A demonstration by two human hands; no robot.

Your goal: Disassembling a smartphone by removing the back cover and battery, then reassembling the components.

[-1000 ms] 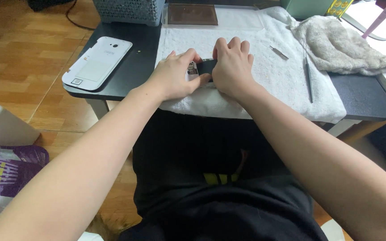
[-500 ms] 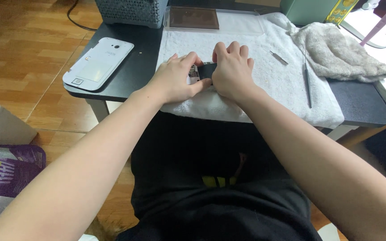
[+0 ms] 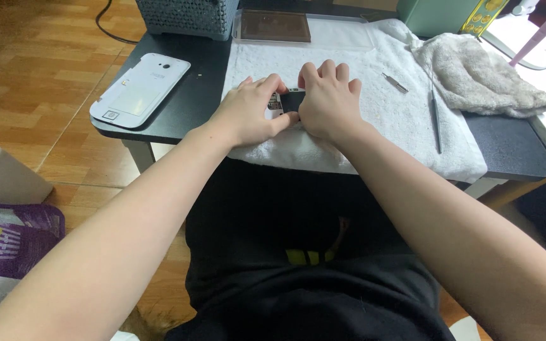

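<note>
Head view: I note both hands closed on a small dark device (image 3: 292,101) lying on the white towel (image 3: 361,76) on the table (image 3: 184,95). Left hand (image 3: 251,113) grips its left side, right hand (image 3: 328,101) its right. A white back cover (image 3: 140,89) lies well apart.

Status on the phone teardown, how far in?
Done: the white back cover is off and lies apart on the black table. In hand: the left hand and right hand both press on the small dark device on the white towel. Left: the metal tools lie unused beside them.
</note>
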